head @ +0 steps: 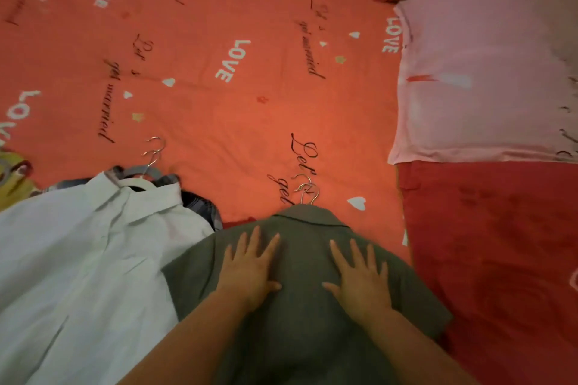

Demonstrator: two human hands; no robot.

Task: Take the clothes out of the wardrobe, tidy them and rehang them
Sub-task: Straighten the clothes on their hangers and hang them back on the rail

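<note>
While both palms lie flat on it, grey shirt (305, 247): spread on the bedsheet (219, 119), under and between the hands, collar just ahead of the fingertips.
Left hand (250, 269): fingers straight and splayed, pressing cloth, gripping nothing.
Right hand (359, 278): same, flat and spread; near the left hand, thumbs pointing at each other, not touching.
Hanger hook (308, 194): metal, pokes out past the collar ahead of both hands; one hook or two is too blurred to tell.
Step (judged): smoothing the shirt before rehanging.
Do it well: sweep from the gap between the thumbs outward to each sleeve, then back toward the wrists and hem. Keep the pressure light and even so the hanger inside doesn't slip off the shoulders.
White shirt (78, 259): outboard of the left hand, touching the grey sleeve edge; don't drag it along.
Red cloth (500, 259): outboard of the right hand, against the other sleeve.
Next (judged): lift by the hook, not the collar.
</note>
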